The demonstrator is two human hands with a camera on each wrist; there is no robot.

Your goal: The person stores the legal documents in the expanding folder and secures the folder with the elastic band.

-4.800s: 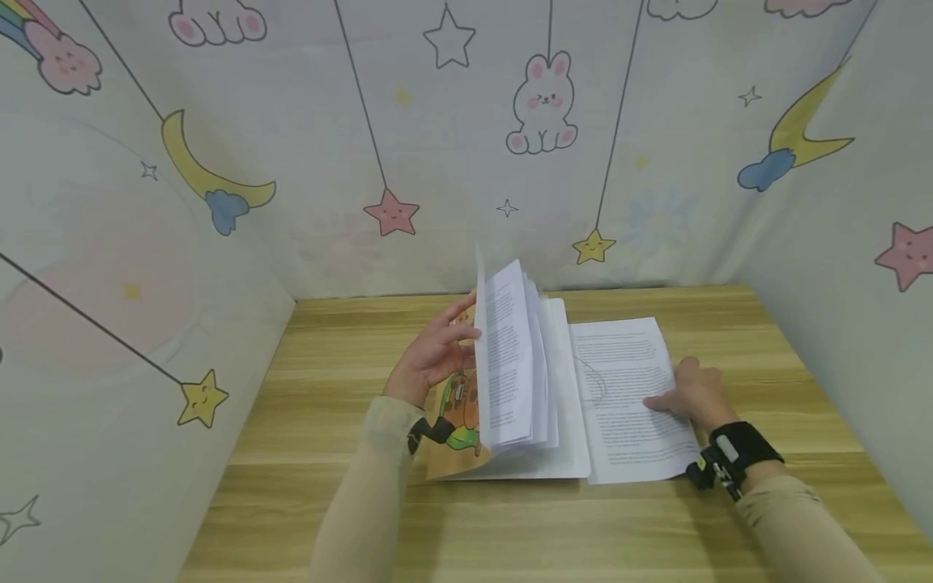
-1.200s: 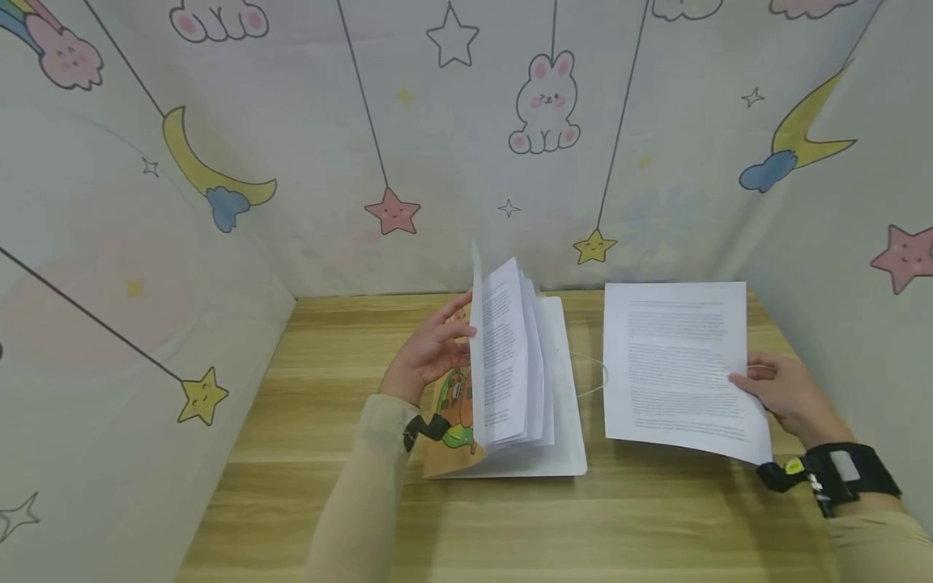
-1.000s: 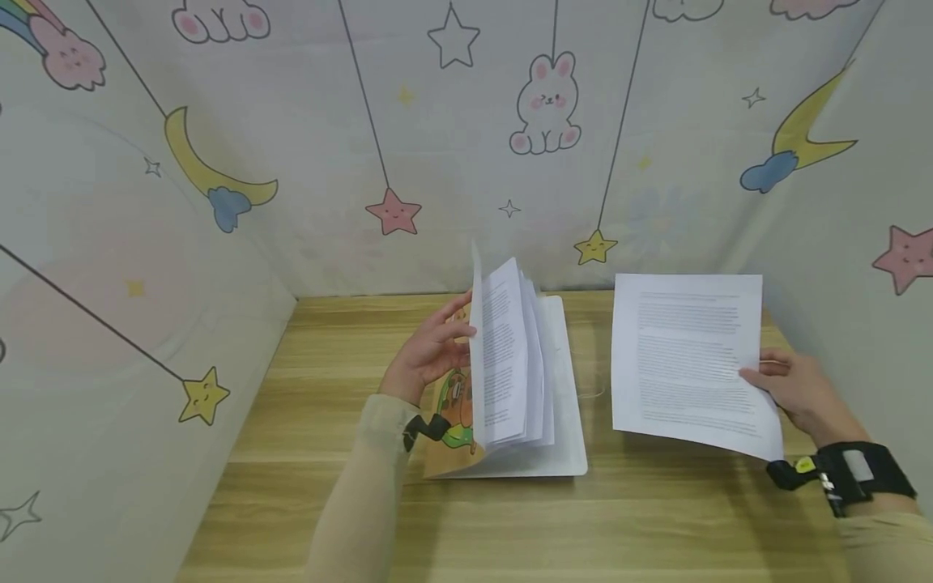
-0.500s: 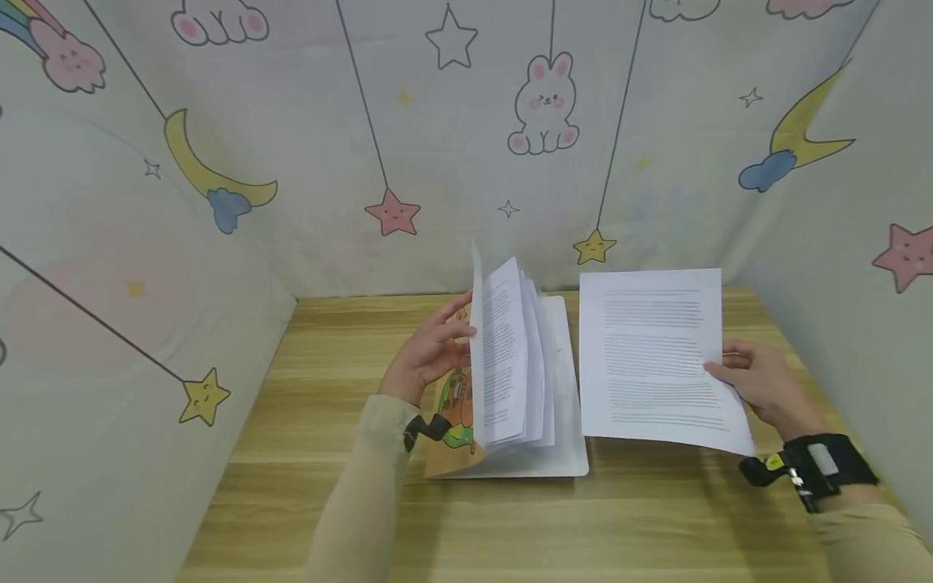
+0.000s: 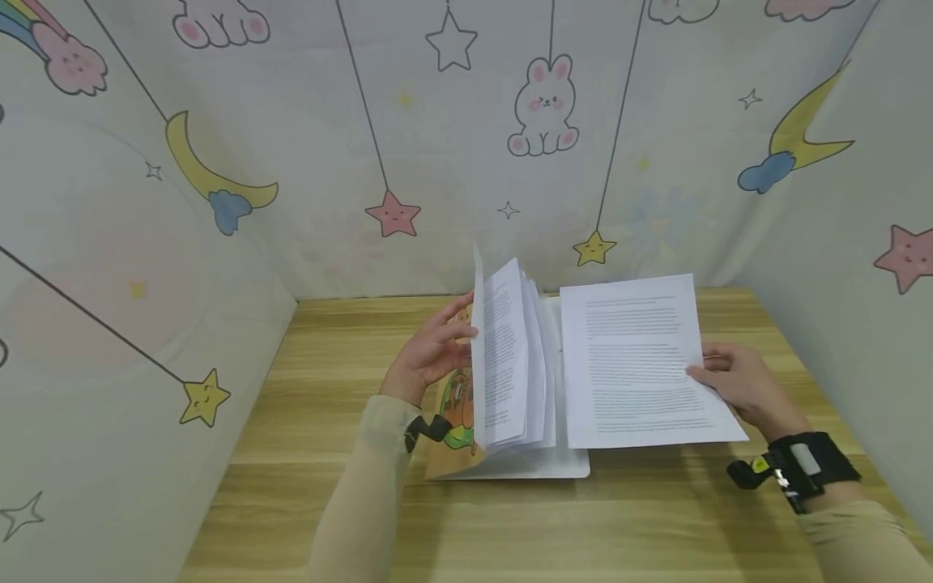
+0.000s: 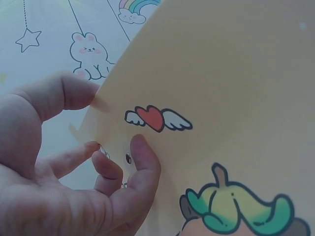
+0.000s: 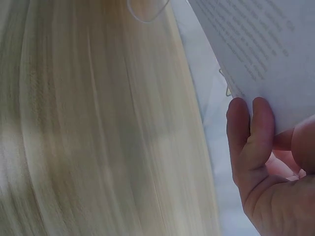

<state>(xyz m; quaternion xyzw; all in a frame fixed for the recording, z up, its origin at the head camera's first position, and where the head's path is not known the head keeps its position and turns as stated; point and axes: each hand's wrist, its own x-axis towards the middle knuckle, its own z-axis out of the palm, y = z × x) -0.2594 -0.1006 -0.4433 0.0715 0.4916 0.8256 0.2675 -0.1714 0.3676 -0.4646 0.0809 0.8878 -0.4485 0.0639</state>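
An open folder (image 5: pixel 525 466) with a cartoon cover stands in the middle of the table, its front cover (image 6: pixel 236 88) raised nearly upright. My left hand (image 5: pixel 430 360) grips this cover by its free edge. Printed pages (image 5: pixel 501 364) fan out inside the folder, leaning toward the cover. My right hand (image 5: pixel 743 385) pinches a loose printed sheet (image 5: pixel 634 364) at its right edge, thumb in front and fingers behind. In the head view, the sheet's left edge overlaps the folder's white inner back panel. The right wrist view shows the fingertips (image 7: pixel 263 105) against the sheet.
Below everything is a wood-grain table (image 5: pixel 568 526), bounded by a cartoon-printed fabric backdrop (image 5: pixel 466 146) at the back and both sides. A thin pale loop of cord (image 7: pixel 147 17) shows at the top of the right wrist view.
The sheet, first lying on the table right of the folder, was lifted by my right hand, carried right, then brought back left over the folder's edge. My left hand has barely moved.
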